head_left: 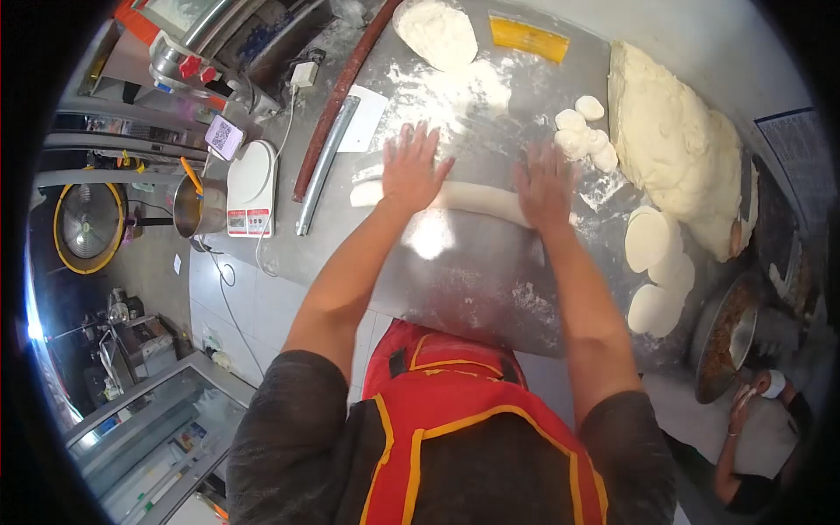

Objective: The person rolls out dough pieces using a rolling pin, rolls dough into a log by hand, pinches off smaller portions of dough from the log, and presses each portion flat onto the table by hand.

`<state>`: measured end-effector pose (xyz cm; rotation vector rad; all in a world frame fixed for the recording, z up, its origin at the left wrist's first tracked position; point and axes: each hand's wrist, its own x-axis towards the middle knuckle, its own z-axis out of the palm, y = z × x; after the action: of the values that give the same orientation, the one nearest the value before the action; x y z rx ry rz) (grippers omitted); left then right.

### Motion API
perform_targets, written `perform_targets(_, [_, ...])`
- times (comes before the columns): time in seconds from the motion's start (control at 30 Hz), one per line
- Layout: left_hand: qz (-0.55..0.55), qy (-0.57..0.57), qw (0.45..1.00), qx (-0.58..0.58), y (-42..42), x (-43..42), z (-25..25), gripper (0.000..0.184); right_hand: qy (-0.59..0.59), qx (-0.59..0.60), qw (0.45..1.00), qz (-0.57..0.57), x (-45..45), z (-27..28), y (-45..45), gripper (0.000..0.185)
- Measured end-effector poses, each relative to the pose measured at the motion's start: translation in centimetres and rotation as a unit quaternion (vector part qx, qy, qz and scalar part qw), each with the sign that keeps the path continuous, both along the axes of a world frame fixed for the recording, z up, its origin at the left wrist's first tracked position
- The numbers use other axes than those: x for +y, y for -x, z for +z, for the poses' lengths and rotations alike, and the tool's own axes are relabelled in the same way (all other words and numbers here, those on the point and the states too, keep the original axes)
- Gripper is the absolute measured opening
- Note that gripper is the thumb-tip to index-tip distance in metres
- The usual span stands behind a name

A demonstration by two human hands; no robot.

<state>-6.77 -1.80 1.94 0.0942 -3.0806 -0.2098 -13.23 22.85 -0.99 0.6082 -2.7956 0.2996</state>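
Observation:
A long rope of dough (477,199) lies crosswise on the floured grey worktop (464,289). My left hand (415,168) rests flat on it near its left end, fingers stretched forward and thumb out. Toward the other end, my right hand (544,184) also presses on the rope, its fingers extended and slightly blurred. Beyond my right hand sit several small dough pieces (573,131). Flattened dough rounds (652,241) overlap one another on the right, and a big mass of dough (669,122) fills the right back side.
Left of the dough stand a kitchen scale (251,188), a metal rod (328,166) and a long brown rolling pin (341,101). At the back are a flour heap (436,33) and a yellow scraper (528,38). A pan of filling (728,337) and another person's hands (744,404) are at right.

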Motion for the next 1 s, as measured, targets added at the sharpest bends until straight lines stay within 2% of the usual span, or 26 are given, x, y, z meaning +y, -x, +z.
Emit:
perform_targets(0.07, [-0.041, 0.015, 0.998, -0.040, -2.7, -2.5, -0.6, 0.063, -0.011, -0.101, 0.992, 0.078, 1.2, 1.5, -4.2, 0.057])
perform_targets(0.13, [-0.053, -0.049, 0.996, -0.053, -8.7, -2.4, 0.8, 0.063, -0.056, -0.244, 0.961, 0.114, 2.5, 4.5, -9.3, 0.061])
perform_targets(0.2, [-0.049, -0.063, 0.996, -0.044, -15.0, -2.1, 0.7, 0.065, -0.001, -0.156, 0.976, 0.155, 5.3, 3.2, -15.0, 0.063])
perform_targets(0.3, [-0.030, -0.010, 0.998, -0.059, -18.1, -1.5, 0.9, 0.067, 0.015, -0.185, 0.971, 0.150, 5.7, 3.6, -17.9, 0.052])
perform_targets(0.47, [0.021, 0.031, 0.999, -0.013, -8.2, -3.3, -0.2, 0.057, -0.022, -0.139, 0.989, 0.053, 3.5, 1.8, -6.8, 0.044])
perform_targets(0.53, [0.016, 0.017, 1.000, -0.019, -4.5, -4.1, -0.7, 0.055, -0.025, -0.065, 0.997, 0.043, 2.5, 1.8, -3.7, 0.042])
perform_targets(0.63, [-0.014, -0.048, 0.998, -0.044, -0.7, -3.5, -0.4, 0.052, -0.094, -0.040, 0.984, 0.143, -0.9, 3.1, -0.8, 0.043])
perform_targets(0.7, [-0.031, -0.117, 0.992, -0.029, 1.3, -1.8, 0.0, 0.052, 0.029, -0.196, 0.976, 0.094, -7.1, 2.0, 0.2, 0.049])
perform_targets(0.73, [-0.063, -0.027, 0.992, -0.103, -0.6, 0.3, 1.1, 0.058, 0.047, -0.161, 0.980, 0.112, -9.2, 1.9, -1.9, 0.052])
perform_targets(0.77, [-0.067, -0.028, 0.994, -0.081, -2.9, 0.5, 0.1, 0.065, 0.066, -0.127, 0.981, 0.133, -10.2, 1.9, -4.8, 0.056])
perform_targets(0.83, [-0.059, -0.046, 0.997, -0.033, -7.6, 1.6, 0.1, 0.068, 0.011, -0.170, 0.975, 0.144, -8.1, 2.2, -9.2, 0.063])
perform_targets(0.9, [-0.079, -0.046, 0.996, -0.010, -12.7, 1.8, -0.9, 0.075, 0.041, -0.153, 0.971, 0.178, -5.2, 2.2, -13.8, 0.066])
perform_targets(0.93, [-0.065, -0.054, 0.995, -0.058, -14.6, 2.4, -0.2, 0.070, 0.046, -0.158, 0.969, 0.187, -4.1, 2.5, -15.1, 0.066])
perform_targets(1.0, [-0.066, -0.078, 0.994, -0.036, -13.8, 2.3, 1.1, 0.068, 0.058, -0.165, 0.963, 0.206, -3.0, 3.0, -15.9, 0.066])
